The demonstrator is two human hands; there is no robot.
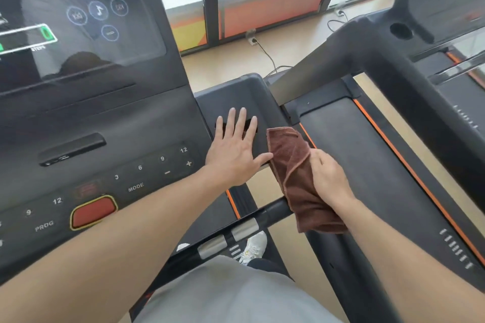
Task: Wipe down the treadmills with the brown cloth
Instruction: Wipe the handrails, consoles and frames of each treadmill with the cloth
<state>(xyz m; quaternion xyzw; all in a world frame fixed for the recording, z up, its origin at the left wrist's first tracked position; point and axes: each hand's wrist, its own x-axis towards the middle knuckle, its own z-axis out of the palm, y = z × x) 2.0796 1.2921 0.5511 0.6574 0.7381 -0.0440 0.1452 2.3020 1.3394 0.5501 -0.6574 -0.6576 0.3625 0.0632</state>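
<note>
I stand on a dark treadmill; its console (pixel 86 123) with a screen, number keys and a red stop button fills the left. My left hand (pixel 236 149) lies flat with spread fingers on the console's right side tray (pixel 244 94). My right hand (pixel 329 178) grips the folded brown cloth (pixel 291 162), which hangs against the tray's right edge and drapes down past the black handrail (pixel 270 208). Part of the cloth is hidden under my right hand.
A second treadmill stands to the right, with its belt (pixel 367 165), orange-edged side rail (pixel 409 162) and thick frame arm (pixel 409 86). Behind are windows and wall sockets (pixel 252 40) with a cable on the tan floor. My shoe (pixel 253 246) shows below the handrail.
</note>
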